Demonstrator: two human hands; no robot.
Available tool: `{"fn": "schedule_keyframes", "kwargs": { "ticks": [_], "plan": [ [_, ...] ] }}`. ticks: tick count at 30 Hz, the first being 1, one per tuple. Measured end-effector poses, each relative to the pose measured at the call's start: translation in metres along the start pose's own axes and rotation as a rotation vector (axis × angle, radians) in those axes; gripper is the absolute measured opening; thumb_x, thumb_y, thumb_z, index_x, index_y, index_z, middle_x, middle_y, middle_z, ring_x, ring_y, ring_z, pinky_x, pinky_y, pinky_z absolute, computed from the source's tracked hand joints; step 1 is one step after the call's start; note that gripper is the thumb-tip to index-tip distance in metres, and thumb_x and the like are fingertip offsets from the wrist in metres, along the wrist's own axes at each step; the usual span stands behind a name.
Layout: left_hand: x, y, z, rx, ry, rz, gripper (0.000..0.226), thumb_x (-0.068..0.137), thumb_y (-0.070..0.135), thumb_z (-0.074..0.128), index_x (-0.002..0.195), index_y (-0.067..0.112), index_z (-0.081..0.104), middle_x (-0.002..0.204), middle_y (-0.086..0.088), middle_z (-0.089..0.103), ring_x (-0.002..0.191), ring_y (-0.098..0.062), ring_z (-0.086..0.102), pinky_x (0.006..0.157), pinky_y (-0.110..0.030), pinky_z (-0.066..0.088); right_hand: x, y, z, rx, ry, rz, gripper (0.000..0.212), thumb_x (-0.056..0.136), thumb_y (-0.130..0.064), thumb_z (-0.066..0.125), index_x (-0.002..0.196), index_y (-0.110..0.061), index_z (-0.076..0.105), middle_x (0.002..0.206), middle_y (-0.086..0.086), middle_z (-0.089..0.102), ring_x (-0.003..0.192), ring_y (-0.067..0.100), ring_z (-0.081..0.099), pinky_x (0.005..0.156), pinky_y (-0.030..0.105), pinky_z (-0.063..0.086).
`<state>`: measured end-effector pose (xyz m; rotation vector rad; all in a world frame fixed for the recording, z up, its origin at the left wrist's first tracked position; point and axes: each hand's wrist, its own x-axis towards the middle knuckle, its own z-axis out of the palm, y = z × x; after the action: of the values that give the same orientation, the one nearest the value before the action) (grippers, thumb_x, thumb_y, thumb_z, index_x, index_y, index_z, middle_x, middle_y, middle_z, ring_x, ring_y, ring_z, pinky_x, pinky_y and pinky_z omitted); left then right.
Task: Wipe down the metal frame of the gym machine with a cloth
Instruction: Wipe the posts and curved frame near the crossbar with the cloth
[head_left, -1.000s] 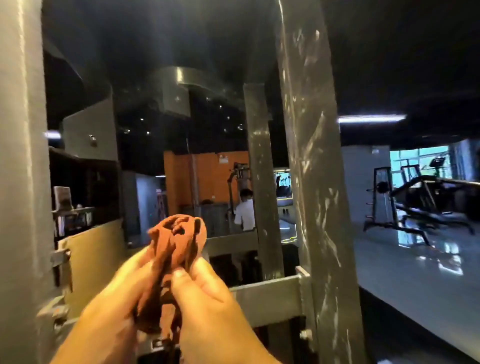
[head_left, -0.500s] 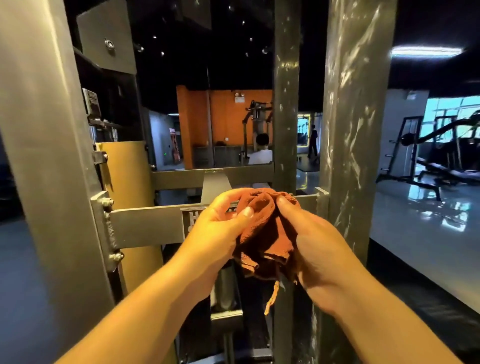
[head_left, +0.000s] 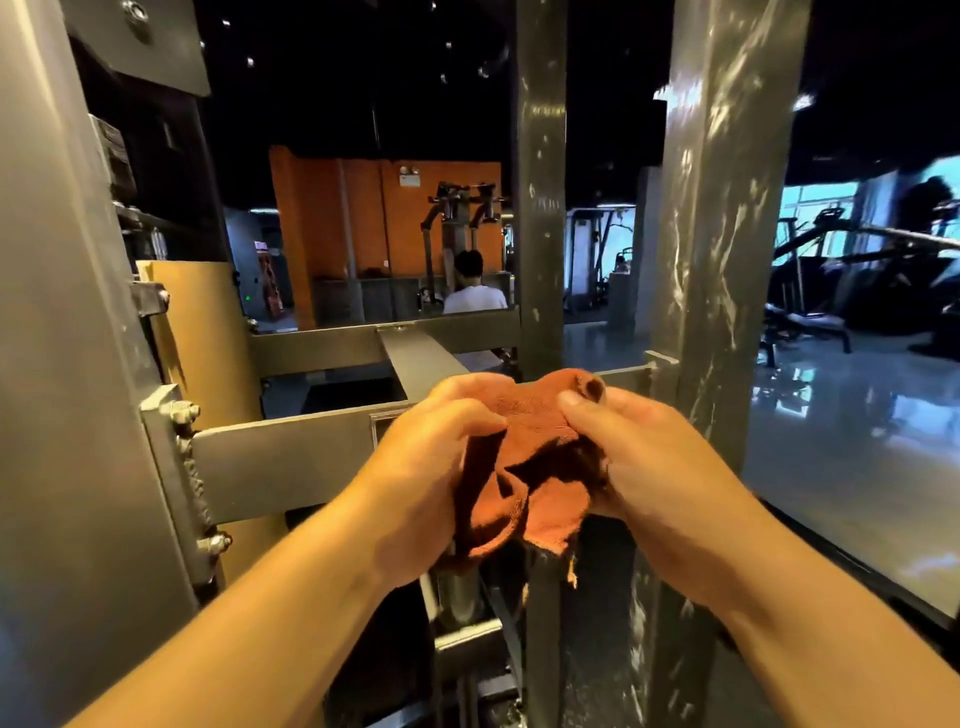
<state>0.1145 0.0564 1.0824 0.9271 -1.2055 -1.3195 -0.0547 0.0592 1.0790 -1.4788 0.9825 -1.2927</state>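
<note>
An orange-brown cloth is bunched between both hands, just in front of the machine's grey horizontal crossbar. My left hand grips its left side with curled fingers. My right hand pinches its right side, thumb on top. The frame's thick uprights stand at the left and at the right, the right one streaked with pale smears. A thinner post rises behind the cloth.
A tan panel sits behind the crossbar at the left. A person in a white shirt sits at a far machine before an orange wall. Other gym equipment stands on the glossy floor at the right.
My view has dropped from the upper frame to the crossbar. Both hands have worked the cloth, spreading the bunch wider and holding it lower in front of the crossbar.
</note>
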Motion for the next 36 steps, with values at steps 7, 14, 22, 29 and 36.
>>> {"fn": "schedule_keyframes", "kwargs": {
  "ticks": [7,14,22,29,36],
  "plan": [
    [0.012,-0.004,-0.016,0.217,-0.390,-0.030,0.038,0.097,0.031,0.067,0.129,0.010,0.068,0.121,-0.015,0.075,0.102,-0.035,0.069,0.093,-0.050,0.050,0.001,-0.032,-0.003,-0.324,0.001,-0.043,0.024,0.104,-0.039,0.053,0.107,-0.027,0.074,0.091,-0.004,0.079,0.085,0.015,0.076,0.079,0.035,0.058],
    [0.015,-0.002,0.003,0.176,-0.471,-0.166,0.011,0.080,0.004,0.060,0.091,0.000,0.061,0.085,-0.013,0.064,0.081,-0.026,0.063,0.078,-0.033,0.052,0.010,-0.035,-0.035,-0.439,0.064,0.022,0.033,0.103,-0.042,0.057,0.102,-0.015,0.076,0.090,0.014,0.077,0.078,0.029,0.076,0.072,0.042,0.062],
    [0.029,0.003,0.038,-0.037,-0.372,-0.114,0.026,0.091,0.017,0.063,0.110,0.005,0.076,0.102,-0.014,0.074,0.086,-0.024,0.071,0.080,-0.036,0.056,-0.005,0.009,-0.080,-0.202,-0.006,0.236,0.044,0.107,-0.041,0.048,0.141,-0.015,0.059,0.143,0.020,0.058,0.132,0.041,0.054,0.103,0.049,0.052],
    [0.045,0.041,0.061,0.485,-0.550,-0.048,0.025,0.090,0.007,0.077,0.113,-0.003,0.073,0.106,-0.021,0.076,0.094,-0.032,0.075,0.089,-0.042,0.058,-0.042,-0.031,-0.095,-0.800,-0.110,-0.121,0.012,0.092,-0.058,0.062,0.100,-0.049,0.061,0.091,-0.029,0.066,0.080,-0.006,0.062,0.075,0.022,0.050],
    [0.050,0.068,0.093,1.000,-0.293,0.009,0.062,0.101,0.059,0.049,0.091,0.001,0.069,0.068,-0.011,0.075,0.062,-0.025,0.075,0.057,-0.031,0.060,-0.018,-0.059,-0.117,-0.679,0.146,-0.087,0.027,0.094,-0.033,0.058,0.082,-0.009,0.061,0.071,-0.004,0.054,0.065,0.009,0.049,0.066,0.032,0.039]
  ]
}}
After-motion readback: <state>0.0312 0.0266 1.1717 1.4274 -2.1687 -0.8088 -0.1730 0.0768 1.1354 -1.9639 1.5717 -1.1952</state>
